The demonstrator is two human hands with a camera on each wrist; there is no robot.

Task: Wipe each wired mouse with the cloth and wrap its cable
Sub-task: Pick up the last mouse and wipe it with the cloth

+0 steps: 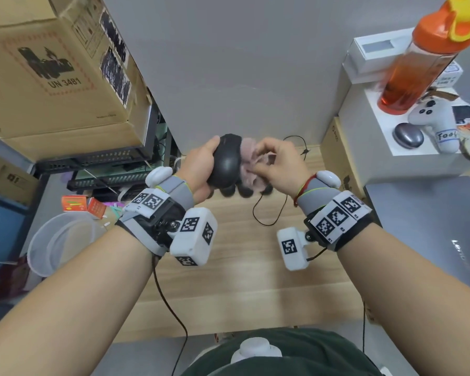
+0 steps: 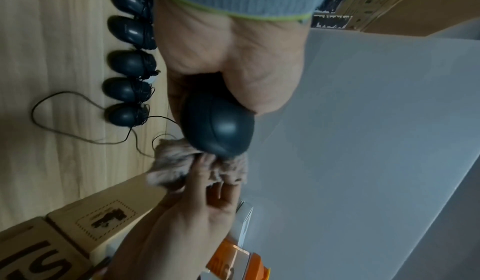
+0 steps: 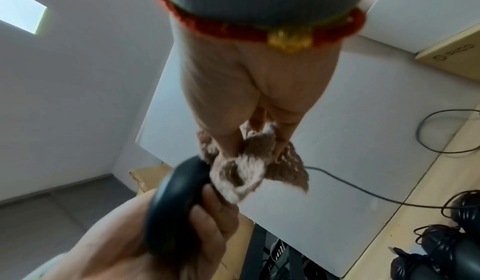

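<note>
We see the smooth, rounded black mouse (image 1: 226, 161) held above the wooden desk (image 1: 236, 267), our left hand (image 1: 198, 169) curled round it. Our right hand (image 1: 280, 166) pinches the fuzzy pinkish cloth (image 1: 248, 161) against its right side. Five wrapped mice (image 2: 130, 63) lie in a row below.

Your left hand (image 1: 198, 169) and right hand (image 1: 280, 169) are bare, each wrist wrapped in a ribbed grey cuff (image 1: 175, 187) edged with yellow-green thread. A red braided cord (image 3: 259, 30) with a gold charm circles your right wrist. Both forearms carry black straps with white blocks printed in black-and-white square markers; at 3 o'clock of your left strap sits a white camera box (image 1: 194, 240). Thin black cables trail from both. You wear a dark green shirt (image 1: 296, 354).
</note>
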